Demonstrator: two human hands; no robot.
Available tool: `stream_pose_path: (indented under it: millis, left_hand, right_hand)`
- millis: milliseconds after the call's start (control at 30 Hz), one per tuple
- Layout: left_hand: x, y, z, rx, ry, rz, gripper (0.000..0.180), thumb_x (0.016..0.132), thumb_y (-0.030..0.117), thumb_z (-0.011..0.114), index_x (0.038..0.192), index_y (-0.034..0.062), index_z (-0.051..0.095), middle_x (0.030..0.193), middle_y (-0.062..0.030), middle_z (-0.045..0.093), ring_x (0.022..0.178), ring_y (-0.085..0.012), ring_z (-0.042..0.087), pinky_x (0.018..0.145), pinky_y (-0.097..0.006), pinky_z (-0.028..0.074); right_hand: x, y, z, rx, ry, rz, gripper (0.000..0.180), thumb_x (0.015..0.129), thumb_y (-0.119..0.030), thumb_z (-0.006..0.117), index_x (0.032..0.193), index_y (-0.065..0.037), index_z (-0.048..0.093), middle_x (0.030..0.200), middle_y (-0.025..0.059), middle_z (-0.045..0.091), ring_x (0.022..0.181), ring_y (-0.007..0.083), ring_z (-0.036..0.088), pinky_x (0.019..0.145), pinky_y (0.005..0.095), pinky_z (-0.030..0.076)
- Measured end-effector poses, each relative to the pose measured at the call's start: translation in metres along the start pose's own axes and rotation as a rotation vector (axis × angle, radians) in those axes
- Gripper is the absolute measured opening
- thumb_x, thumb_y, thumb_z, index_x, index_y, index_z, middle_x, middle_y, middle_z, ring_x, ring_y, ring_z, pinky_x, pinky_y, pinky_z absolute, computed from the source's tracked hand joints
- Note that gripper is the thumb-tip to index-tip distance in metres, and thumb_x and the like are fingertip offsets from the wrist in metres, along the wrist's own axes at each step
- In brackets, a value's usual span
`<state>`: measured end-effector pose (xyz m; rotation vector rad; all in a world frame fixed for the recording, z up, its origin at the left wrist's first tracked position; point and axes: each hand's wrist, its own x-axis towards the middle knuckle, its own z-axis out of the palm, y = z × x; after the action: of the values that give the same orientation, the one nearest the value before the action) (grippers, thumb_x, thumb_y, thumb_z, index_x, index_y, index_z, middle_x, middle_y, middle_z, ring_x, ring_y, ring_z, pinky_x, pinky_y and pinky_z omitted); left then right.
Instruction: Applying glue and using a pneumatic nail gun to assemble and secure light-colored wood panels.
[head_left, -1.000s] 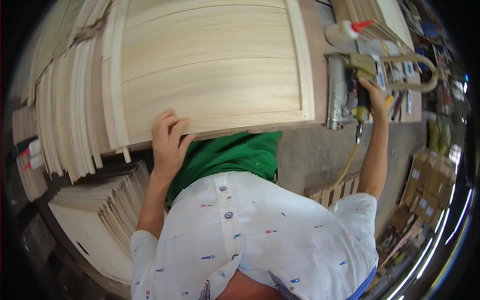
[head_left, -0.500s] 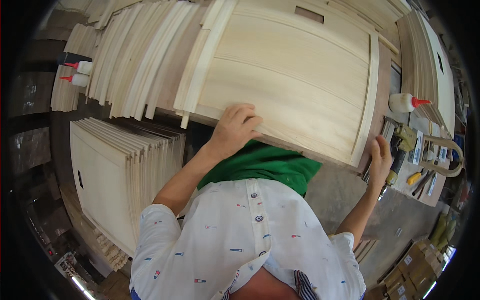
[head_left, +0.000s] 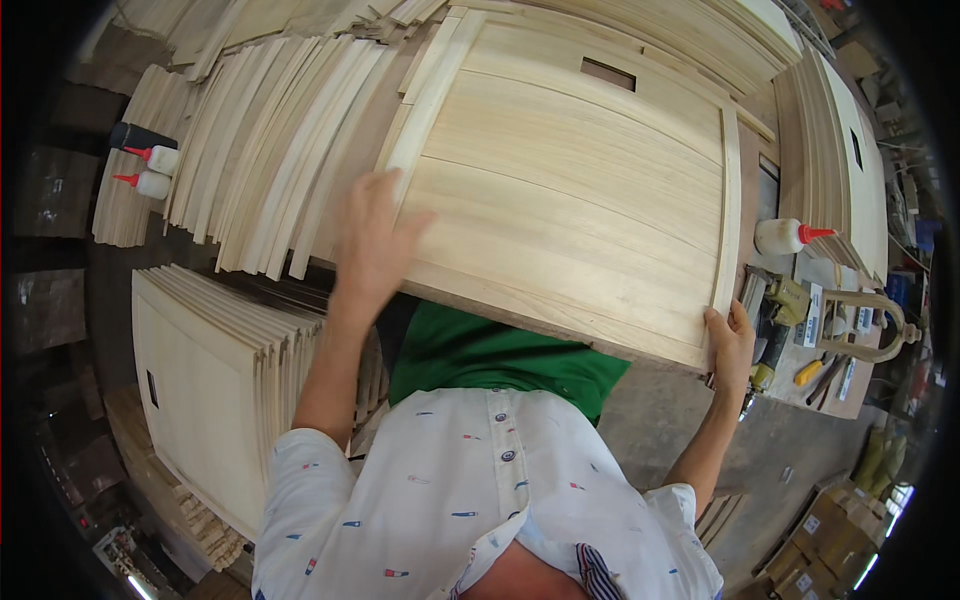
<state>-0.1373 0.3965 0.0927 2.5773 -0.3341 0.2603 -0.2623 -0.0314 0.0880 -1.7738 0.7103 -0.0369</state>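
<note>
A pale wooden panel point(head_left: 570, 200) with a small rectangular cutout lies on the brown work surface in front of me. Narrow wooden strips run along its sides: a left strip point(head_left: 440, 85) and a right strip point(head_left: 728, 210). My left hand point(head_left: 372, 250), smeared by motion, is over the lower end of the left strip, thumb apart from the fingers. It hides that strip's end. At the near right corner my right hand point(head_left: 732, 350) grips the panel's edge, thumb and fingertips against the right strip.
A white glue bottle point(head_left: 780, 237) with a red tip lies to the right, above a nail gun point(head_left: 787, 300) and a yellow-handled tool point(head_left: 808, 373). Several strips point(head_left: 270, 150) are stacked at left, beside two more glue bottles point(head_left: 152, 184). Finished-looking panels point(head_left: 195, 375) stand below them.
My left hand has moved left from the panel's near edge to the left strip. My right hand has come in against the panel's right corner. The whole view has shifted slightly.
</note>
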Motion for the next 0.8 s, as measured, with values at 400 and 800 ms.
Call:
stream_pose_path:
  millis: [400, 800]
  left_hand:
    - [0.013, -0.046, 0.016, -0.554, -0.045, -0.446, 0.058, 0.079, 0.019, 0.071, 0.129, -0.0040, 0.052, 0.118, -0.0213, 0.059, 0.107, -0.0302, 0.060, 0.094, -0.037, 0.045]
    - [-0.149, -0.016, -0.145, -0.060, 0.585, -0.543, 0.053, 0.082, 0.023, 0.069, 0.128, 0.0020, 0.054, 0.107, -0.0201, 0.060, 0.102, -0.0358, 0.058, 0.089, -0.042, 0.046]
  right_hand:
    - [0.001, 0.013, 0.011, -0.139, 0.136, -0.110, 0.028, 0.086, -0.010, 0.064, 0.108, 0.007, 0.062, 0.082, 0.0012, 0.061, 0.071, 0.0070, 0.050, 0.062, 0.0230, 0.041]
    - [0.009, -0.062, 0.105, -0.151, -0.132, -0.392, 0.032, 0.089, -0.011, 0.059, 0.118, 0.002, 0.058, 0.074, -0.0008, 0.053, 0.059, 0.0052, 0.045, 0.047, 0.0220, 0.033]
